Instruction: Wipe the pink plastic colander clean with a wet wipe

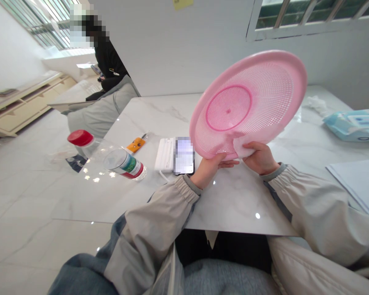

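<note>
The left hand (208,171) holds the lower rim of a round pink plastic mesh strainer (249,102), its fingers (229,164) curled closely under the edge. The right hand (260,157) pinches a white wipe (241,146) against the same rim, nearer the wipe than the left. The strainer rises tilted above the fingers, its broad mesh face toward the camera. Left of the fingers, on the marble table (233,209), lie a phone (184,155), a white packet (165,154) and a clear bottle (123,164) on its side; a pack of wet wipes (353,125) sits right. Beyond, a person in black (110,61) sits.
</note>
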`<state>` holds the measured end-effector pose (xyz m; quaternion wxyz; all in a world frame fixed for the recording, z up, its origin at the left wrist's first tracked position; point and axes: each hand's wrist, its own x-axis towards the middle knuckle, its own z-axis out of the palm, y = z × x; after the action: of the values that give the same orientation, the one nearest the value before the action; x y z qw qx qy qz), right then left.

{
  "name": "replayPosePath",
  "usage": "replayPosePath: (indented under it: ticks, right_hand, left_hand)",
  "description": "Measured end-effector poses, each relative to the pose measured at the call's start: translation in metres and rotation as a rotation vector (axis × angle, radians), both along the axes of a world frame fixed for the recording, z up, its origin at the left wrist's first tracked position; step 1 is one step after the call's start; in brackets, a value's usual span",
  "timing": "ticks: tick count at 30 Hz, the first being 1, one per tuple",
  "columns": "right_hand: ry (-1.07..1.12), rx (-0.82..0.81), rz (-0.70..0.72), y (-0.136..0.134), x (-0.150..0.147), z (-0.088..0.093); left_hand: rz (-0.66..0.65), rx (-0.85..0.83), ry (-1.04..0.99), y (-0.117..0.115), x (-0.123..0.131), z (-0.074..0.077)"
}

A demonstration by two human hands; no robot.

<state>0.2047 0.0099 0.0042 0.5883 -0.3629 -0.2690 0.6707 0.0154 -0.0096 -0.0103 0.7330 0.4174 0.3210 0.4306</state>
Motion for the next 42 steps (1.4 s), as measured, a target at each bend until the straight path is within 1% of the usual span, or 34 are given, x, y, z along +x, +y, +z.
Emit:
replayPosePath:
  ticks: [6, 9, 14, 18, 20, 27, 32, 37, 42]
  right_hand:
    - [0.01, -0.02, -0.025, 0.001, 0.0, -0.002]
    - [0.019, -0.017, -0.021, 0.002, 0.001, -0.004]
    - [0.021, -0.022, -0.045, 0.001, -0.002, -0.002]
    - [0.022, -0.028, -0.047, -0.002, -0.006, 0.004]
    - [0.028, -0.04, -0.05, -0.003, -0.007, 0.007]
    - [0.038, -0.034, -0.036, -0.004, -0.007, 0.007]
    - [0.027, -0.025, -0.026, -0.003, -0.006, 0.004]
    - [0.024, -0.007, -0.045, -0.002, -0.004, 0.003]
    - [0.009, 0.029, -0.027, -0.002, -0.002, 0.001]
  left_hand:
    - [-0.016, 0.022, 0.042, -0.001, 0.0, 0.001]
    - [0.007, 0.024, 0.076, -0.001, 0.0, 0.003]
    - [0.138, 0.056, 0.167, -0.002, 0.001, 0.01]
    - [0.262, 0.042, 0.224, -0.001, 0.003, 0.014]
    - [0.296, 0.026, 0.223, -0.001, 0.004, 0.015]
    - [0.256, 0.007, 0.147, -0.003, 0.005, 0.016]
    - [0.234, 0.016, 0.169, -0.004, 0.005, 0.015]
    - [0.228, 0.011, 0.17, -0.004, 0.004, 0.013]
    - [0.111, 0.005, 0.118, -0.004, 0.002, 0.011]
